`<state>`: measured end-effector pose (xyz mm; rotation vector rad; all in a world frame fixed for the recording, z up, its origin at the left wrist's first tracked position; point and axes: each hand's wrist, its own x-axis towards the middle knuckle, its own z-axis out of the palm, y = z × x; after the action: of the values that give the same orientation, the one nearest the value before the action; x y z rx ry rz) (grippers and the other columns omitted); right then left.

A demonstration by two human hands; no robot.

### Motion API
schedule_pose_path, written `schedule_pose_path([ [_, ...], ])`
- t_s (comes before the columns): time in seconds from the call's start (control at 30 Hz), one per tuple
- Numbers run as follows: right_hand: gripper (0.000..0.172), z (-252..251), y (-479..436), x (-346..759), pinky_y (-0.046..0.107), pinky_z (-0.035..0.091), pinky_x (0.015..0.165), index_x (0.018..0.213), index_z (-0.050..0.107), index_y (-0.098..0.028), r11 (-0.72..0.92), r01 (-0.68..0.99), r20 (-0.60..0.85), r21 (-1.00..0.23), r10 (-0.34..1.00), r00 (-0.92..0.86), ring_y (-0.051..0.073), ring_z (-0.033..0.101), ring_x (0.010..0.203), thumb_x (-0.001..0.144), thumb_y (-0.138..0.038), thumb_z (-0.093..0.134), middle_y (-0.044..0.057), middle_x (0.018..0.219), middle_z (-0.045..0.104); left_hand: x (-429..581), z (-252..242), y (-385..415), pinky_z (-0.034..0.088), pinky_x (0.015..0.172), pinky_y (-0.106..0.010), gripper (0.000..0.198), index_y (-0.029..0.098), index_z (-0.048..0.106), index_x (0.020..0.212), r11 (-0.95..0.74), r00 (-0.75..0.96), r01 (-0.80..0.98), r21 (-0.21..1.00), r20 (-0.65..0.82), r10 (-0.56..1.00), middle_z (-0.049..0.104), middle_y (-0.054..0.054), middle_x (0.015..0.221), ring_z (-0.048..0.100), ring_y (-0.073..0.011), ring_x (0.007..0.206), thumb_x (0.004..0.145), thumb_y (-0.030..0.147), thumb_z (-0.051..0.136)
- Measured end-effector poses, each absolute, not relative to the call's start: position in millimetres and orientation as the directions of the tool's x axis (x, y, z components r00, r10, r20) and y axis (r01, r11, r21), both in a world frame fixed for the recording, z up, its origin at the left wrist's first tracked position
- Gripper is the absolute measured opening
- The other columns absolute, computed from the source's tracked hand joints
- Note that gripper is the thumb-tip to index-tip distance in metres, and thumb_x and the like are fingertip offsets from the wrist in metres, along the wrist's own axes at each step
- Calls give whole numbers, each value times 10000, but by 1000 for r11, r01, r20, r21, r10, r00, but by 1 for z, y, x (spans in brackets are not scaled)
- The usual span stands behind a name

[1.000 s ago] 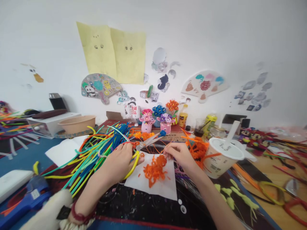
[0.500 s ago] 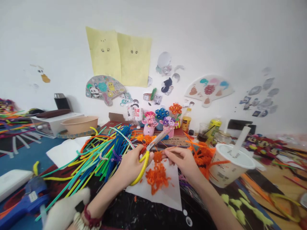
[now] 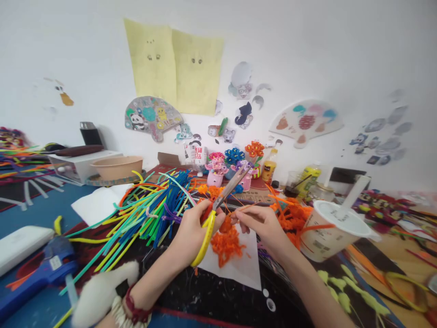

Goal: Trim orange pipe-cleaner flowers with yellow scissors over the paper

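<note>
My left hand (image 3: 193, 230) is closed round the yellow handles of a pair of scissors (image 3: 218, 207), whose blades point up and to the right. My right hand (image 3: 261, 225) pinches a thin orange pipe cleaner (image 3: 247, 207) close to the blades. Below both hands, a heap of curled orange pieces (image 3: 226, 243) lies on a white sheet of paper (image 3: 244, 269).
A fan of coloured pipe cleaners (image 3: 143, 212) spreads to the left. A lidded paper cup (image 3: 329, 230) stands on the right beside loose orange pipe cleaners (image 3: 290, 216). A blue glue gun (image 3: 37, 273) lies at the lower left. Small pipe-cleaner flower pots (image 3: 235, 166) stand by the wall.
My left hand has swung the scissors from lying low and flat to pointing steeply up, closer to my right hand. Both hands have risen slightly above the orange heap.
</note>
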<state>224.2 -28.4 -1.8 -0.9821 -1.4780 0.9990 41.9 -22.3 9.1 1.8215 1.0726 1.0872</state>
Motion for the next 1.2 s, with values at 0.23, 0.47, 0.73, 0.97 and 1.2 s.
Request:
schedule_pose_path([
  [0.23, 235, -5, -29, 224, 246, 391, 485, 744, 726, -148, 273, -7, 270, -962, 949, -162, 111, 488, 505, 761, -374, 663, 55, 666, 688, 45, 5, -22, 336, 522, -227, 319, 173, 516, 691, -323, 322, 255, 911, 235, 917, 497, 39, 595, 447, -113, 562, 749, 481, 573],
  [0.47, 246, -3, -30, 222, 245, 404, 476, 729, 723, -150, 266, -4, 263, -964, 949, -175, 115, 513, 495, 749, -389, 669, 48, 650, 680, 48, 7, -26, 314, 488, -218, 326, 182, 505, 689, -293, 338, 226, 929, 208, 918, 511, 40, 591, 439, -103, 536, 739, 496, 577],
  [0.73, 271, 2, -26, 233, 223, 386, 468, 780, 706, -152, 333, 26, 333, -943, 943, 11, 92, 463, 476, 791, -412, 628, 36, 661, 668, 47, 3, -24, 309, 495, -226, 304, 186, 478, 687, -338, 313, 290, 895, 245, 917, 504, 42, 571, 450, -105, 533, 788, 470, 514],
  [0.97, 237, 2, -21, 246, 230, 389, 448, 742, 687, -156, 401, 66, 405, -913, 880, 249, 108, 475, 472, 734, -393, 691, 34, 622, 650, 46, 4, -25, 300, 497, -230, 291, 187, 473, 690, -326, 326, 319, 890, 220, 919, 514, 41, 578, 449, -104, 532, 802, 456, 491],
  [1.2, 253, 0, -21, 247, 232, 382, 434, 717, 693, -162, 398, 49, 398, -916, 885, 243, 111, 479, 466, 721, -415, 703, 37, 616, 658, 47, 4, -26, 266, 483, -229, 310, 192, 471, 679, -345, 312, 386, 855, 231, 922, 443, 58, 564, 389, -93, 505, 814, 471, 456],
])
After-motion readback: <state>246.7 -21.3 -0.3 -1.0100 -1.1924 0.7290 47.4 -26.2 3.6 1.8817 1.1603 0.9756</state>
